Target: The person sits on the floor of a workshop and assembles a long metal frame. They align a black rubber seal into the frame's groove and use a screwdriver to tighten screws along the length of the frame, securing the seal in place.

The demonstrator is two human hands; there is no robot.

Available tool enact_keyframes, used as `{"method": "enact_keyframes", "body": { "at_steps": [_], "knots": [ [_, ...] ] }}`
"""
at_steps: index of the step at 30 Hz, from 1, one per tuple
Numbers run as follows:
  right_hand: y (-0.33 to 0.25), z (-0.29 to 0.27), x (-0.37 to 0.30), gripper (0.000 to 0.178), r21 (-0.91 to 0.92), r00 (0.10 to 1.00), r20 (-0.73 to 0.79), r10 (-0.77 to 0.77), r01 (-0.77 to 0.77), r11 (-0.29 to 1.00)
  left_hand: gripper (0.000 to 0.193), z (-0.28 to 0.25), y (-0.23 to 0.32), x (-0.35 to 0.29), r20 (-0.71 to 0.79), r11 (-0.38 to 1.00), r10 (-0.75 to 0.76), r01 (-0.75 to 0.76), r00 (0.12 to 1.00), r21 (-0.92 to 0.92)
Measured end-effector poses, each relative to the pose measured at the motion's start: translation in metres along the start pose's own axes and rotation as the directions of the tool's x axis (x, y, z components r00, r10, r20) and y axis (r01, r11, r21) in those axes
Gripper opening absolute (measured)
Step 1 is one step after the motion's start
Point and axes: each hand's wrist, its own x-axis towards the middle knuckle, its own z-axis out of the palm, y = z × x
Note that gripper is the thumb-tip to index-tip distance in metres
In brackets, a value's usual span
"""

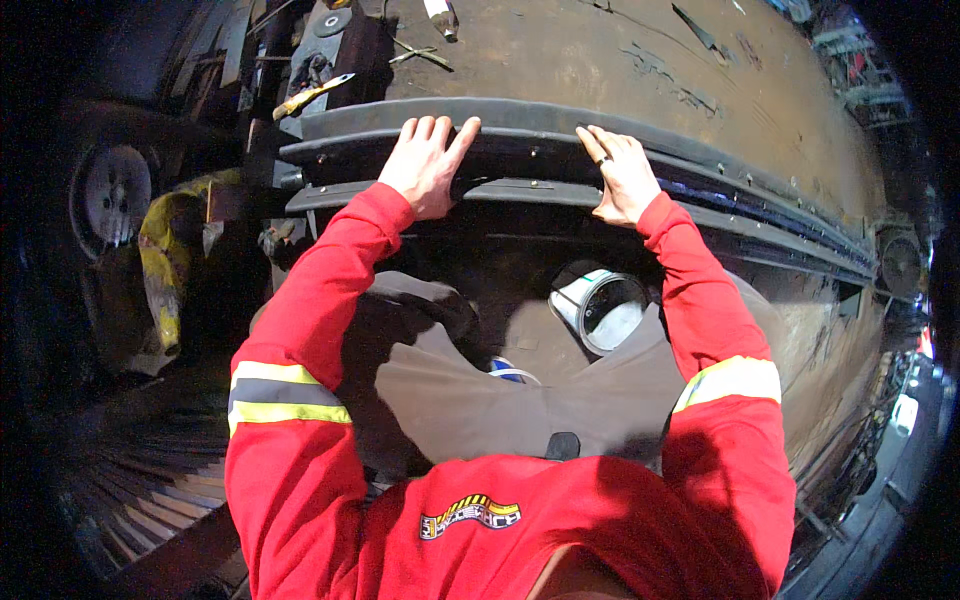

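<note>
Across the space in front of me runs a long dark metal rail (530,192) with raised flanges and small bolts or holes along it. My left hand (428,165) grips it near its left end, fingers stretched over the channel toward the far flange. Farther right, my right hand (620,175) spans the same rail, its fingers over the far side and the thumb at the near flange; a ring shows on one finger. What lies under both palms is hidden. A paintbrush (313,96) with a yellowish handle rests just beyond the rail's left end.
Below the rail, near my knees, stands a white bucket (600,312). A blue-and-white container (508,371) shows partly between my legs. Another brush (441,20) and thin crossed sticks (420,53) lie on the brown surface beyond. Yellow-stained cloth (165,262) hangs at left.
</note>
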Motion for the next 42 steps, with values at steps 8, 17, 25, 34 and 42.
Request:
{"method": "enact_keyframes", "body": {
  "at_steps": [8,17,25,34,42],
  "knots": [
    [0.006,0.002,0.004,0.112,0.038,1.000,0.019,-0.011,0.011,0.999,0.102,-0.001,-0.007,0.007,0.021,0.997,0.053,-0.052,0.998,-0.064],
    [0.036,-0.002,0.030,0.108,0.174,0.985,0.163,-0.050,0.021,0.985,0.100,0.007,-0.031,0.034,0.104,0.987,0.087,-0.072,0.991,-0.145],
    [0.064,-0.013,0.094,0.102,0.446,0.751,0.660,0.006,-0.399,0.801,0.082,0.019,-0.078,0.085,0.396,0.837,0.064,0.167,0.916,-0.522],
    [0.024,0.022,0.092,0.038,0.543,0.980,0.194,0.044,-0.144,0.827,0.075,0.014,-0.080,0.081,0.350,0.865,0.000,0.176,0.937,-0.470],
    [0.025,0.020,0.101,0.033,0.462,0.955,0.287,0.080,-0.211,0.861,0.055,0.003,-0.039,0.053,0.183,0.978,-0.134,0.159,0.974,-0.132]
  ]
}}
